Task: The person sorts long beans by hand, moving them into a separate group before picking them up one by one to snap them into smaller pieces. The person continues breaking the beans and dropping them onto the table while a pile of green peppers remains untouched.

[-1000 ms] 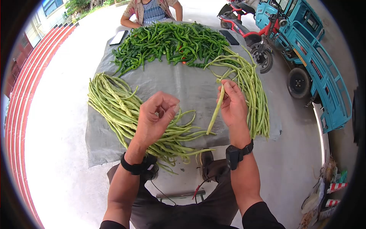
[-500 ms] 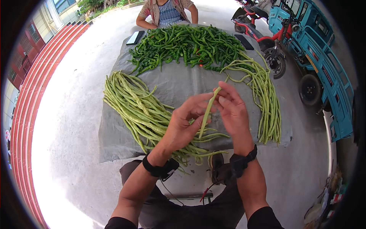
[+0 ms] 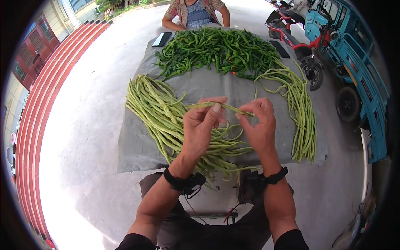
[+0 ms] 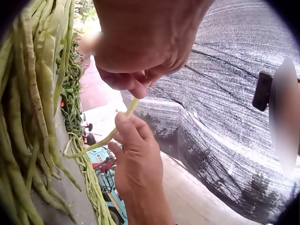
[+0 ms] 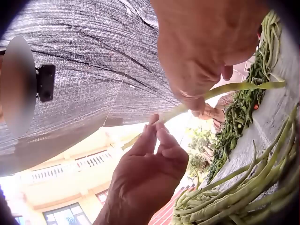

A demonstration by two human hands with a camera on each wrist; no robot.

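Note:
In the head view one long green bean [image 3: 201, 105] is held between the two hands, above the grey cloth. The left hand [image 3: 203, 127] pinches it between thumb and fingers, with one end sticking out to the left. Thumb and fingertips of the right hand [image 3: 260, 125] pinch its other part. Below the left hand spreads a pile of long beans [image 3: 156, 112]; a second bunch [image 3: 306, 125] lies right of the right hand. The left wrist view shows the bean [image 4: 108, 137] running between both hands, bent near the right hand [image 4: 139, 164].
Green peppers [image 3: 216, 50] are heaped at the far side of the cloth [image 3: 141, 143], between a white-screened phone [image 3: 161, 39] and a dark phone [image 3: 279, 49]. Behind stands a person [image 3: 196, 14]. Red steps [image 3: 46, 91] are at left, a red scooter [image 3: 302, 43] and blue vehicle [image 3: 356, 62] at right.
The left hand came in from the left and took hold of the bean. The bean turned from steep to nearly level. The head view shifted, so the table sits farther right.

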